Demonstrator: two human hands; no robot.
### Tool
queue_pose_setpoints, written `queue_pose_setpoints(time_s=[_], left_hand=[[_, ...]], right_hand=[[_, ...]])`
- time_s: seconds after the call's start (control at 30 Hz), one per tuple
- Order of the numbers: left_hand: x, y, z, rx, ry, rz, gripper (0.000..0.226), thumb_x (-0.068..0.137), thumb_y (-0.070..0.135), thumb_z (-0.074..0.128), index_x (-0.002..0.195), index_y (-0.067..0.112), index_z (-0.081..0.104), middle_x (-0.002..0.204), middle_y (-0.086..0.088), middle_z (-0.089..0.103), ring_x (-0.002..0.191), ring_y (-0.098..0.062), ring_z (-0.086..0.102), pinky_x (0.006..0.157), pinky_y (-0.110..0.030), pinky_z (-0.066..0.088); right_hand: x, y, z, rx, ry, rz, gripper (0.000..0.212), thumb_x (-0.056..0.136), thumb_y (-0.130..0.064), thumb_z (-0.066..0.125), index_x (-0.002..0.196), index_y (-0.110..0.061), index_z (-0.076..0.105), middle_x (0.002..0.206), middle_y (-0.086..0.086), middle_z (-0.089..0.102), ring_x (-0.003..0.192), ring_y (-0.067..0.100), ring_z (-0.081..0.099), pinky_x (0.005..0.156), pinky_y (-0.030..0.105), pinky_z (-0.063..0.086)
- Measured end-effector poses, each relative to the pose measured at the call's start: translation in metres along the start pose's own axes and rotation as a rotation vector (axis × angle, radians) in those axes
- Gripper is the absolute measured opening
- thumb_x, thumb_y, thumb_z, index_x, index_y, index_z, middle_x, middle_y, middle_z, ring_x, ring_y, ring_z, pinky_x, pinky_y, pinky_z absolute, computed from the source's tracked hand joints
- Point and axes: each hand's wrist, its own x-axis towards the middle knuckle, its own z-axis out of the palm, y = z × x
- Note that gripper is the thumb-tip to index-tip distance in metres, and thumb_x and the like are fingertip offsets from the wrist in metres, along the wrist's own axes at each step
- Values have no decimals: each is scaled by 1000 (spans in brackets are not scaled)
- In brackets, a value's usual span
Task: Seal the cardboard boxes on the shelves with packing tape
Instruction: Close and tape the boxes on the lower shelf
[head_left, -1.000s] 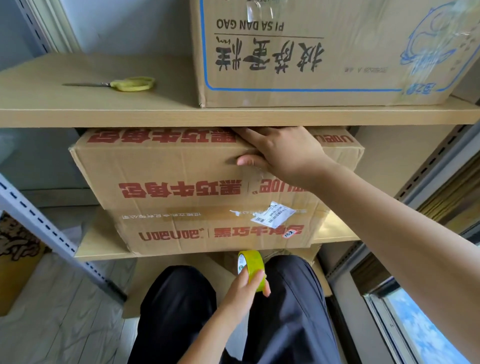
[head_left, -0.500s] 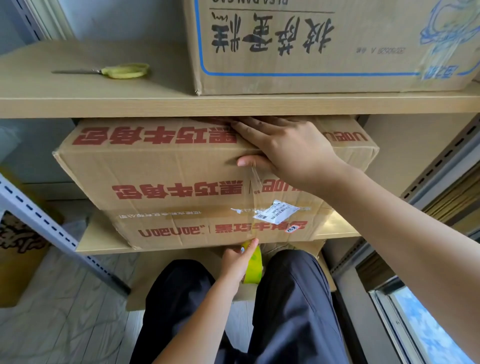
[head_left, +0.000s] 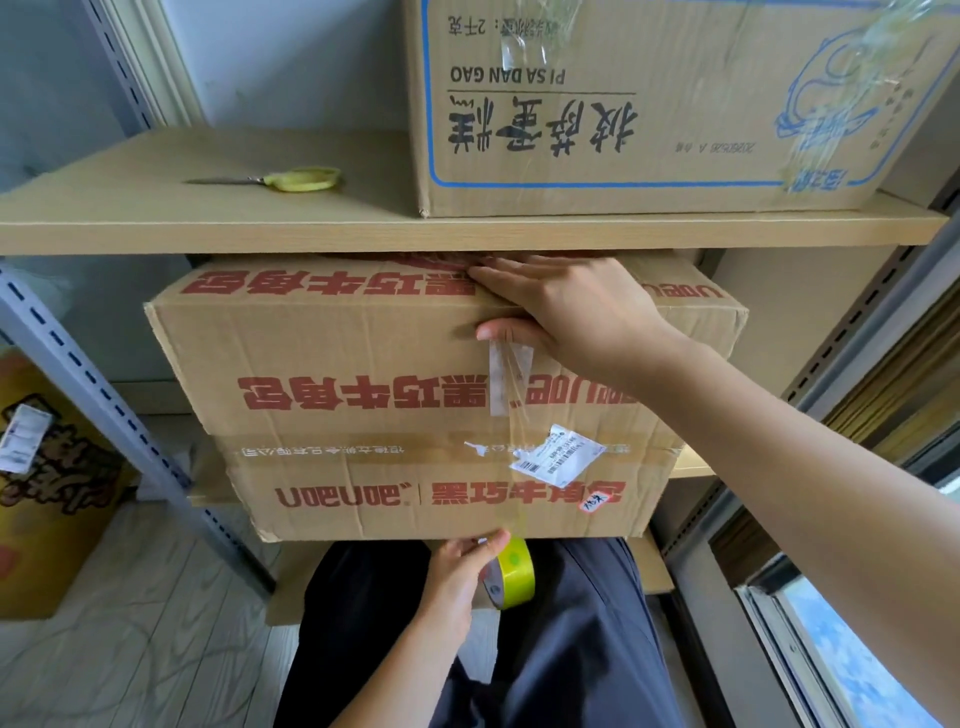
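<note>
Head view: the right hand (head_left: 566, 306), fingers spread flat, presses the top front edge of the corrugated red-printed box (head_left: 332, 358) on the middle shelf. At 6 o'clock, the left hand (head_left: 457, 571) grips the round yellow-green tape roll (head_left: 511, 577); a glossy clear tape strip (head_left: 511, 415) crosses the box face. Yellow-handled scissors (head_left: 291, 179) lie on the smooth wooden shelf (head_left: 467, 228) at 11 o'clock.

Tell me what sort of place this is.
Probably a stockroom or storage corner: printed cardboard cartons stacked on metal-framed shelves, scissors lying ready, another carton on the floor.
</note>
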Motion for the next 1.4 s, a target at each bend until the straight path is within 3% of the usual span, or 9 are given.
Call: queue_pose_setpoints(time_s=[0.13, 0.37, 0.57, 0.67, 0.83, 0.97, 1.17, 1.3, 1.4], left_hand=[[-39, 1, -7, 71, 47, 64, 22, 78, 14, 81, 97, 4, 76, 91, -3, 78, 87, -13, 71, 82, -25, 53], [-72, -10, -15, 18, 51, 110, 7, 83, 8, 76, 86, 1, 78, 61, 6, 62, 52, 0, 51, 55, -10, 39], [-70, 9, -20, 73, -72, 33, 28, 81, 17, 79, 106, 5, 72, 93, 2, 74, 64, -1, 59, 65, -14, 45], [-67, 20, -21, 68, -113, 97, 37, 79, 7, 77, 114, 4, 68, 105, -7, 76, 95, -12, 72, 92, -26, 47], [-79, 10, -15, 37, -95, 112, 41, 75, 13, 80, 113, 0, 71, 109, -14, 74, 106, -23, 70, 104, -39, 46], [-95, 1, -7, 27, 10, 138, 22, 82, 10, 77, 102, 1, 75, 104, -11, 76, 106, -23, 70, 99, -35, 49], [-98, 1, -1, 145, 188, 182, 15, 86, 25, 76, 79, 11, 74, 76, 7, 76, 78, -8, 69, 78, -25, 51], [-96, 15, 11, 135, 243, 310, 22, 92, 19, 68, 74, 7, 71, 66, 11, 72, 66, 1, 60, 67, -12, 46], [-90, 27, 24, 111, 194, 314, 30, 97, 41, 58, 87, 16, 72, 85, 7, 74, 83, -7, 65, 85, -32, 50]], right_hand=[[8, -3, 1, -95, 68, 52, 62, 94, -65, 37, 118, -17, 68, 97, -1, 75, 72, 27, 72, 47, 29, 48], [7, -9, -13, -95, 17, 27, 63, 96, -69, 23, 107, -23, 65, 84, -1, 73, 70, 30, 68, 52, 32, 48], [8, 0, -13, -61, -23, 69, 69, 93, -70, 17, 106, -23, 65, 74, 3, 68, 66, 33, 64, 53, 28, 34], [9, -4, -11, -62, 3, 92, 72, 92, -69, 18, 111, -20, 67, 74, 5, 70, 64, 33, 65, 52, 29, 39], [0, -23, -6, -5, 353, 126, 36, 95, -46, 59, 104, -14, 74, 95, 0, 75, 81, 24, 70, 61, 32, 55], [-8, -35, 4, -87, 491, 90, 28, 99, -27, 61, 115, -5, 71, 109, 9, 71, 98, 27, 68, 81, 37, 55], [-89, -81, 62, -84, -141, 95, 66, 107, -43, 30, 156, -3, 13, 164, 14, 7, 152, 27, 1, 124, 42, 6], [-114, -89, 102, 63, -284, 157, 66, 106, -41, 32, 156, -4, 11, 165, 12, 6, 153, 23, 0, 124, 41, 10], [-83, -68, 109, 163, -343, 239, 64, 105, -42, 25, 157, -7, 12, 165, 8, 7, 152, 19, 3, 124, 38, 9]])
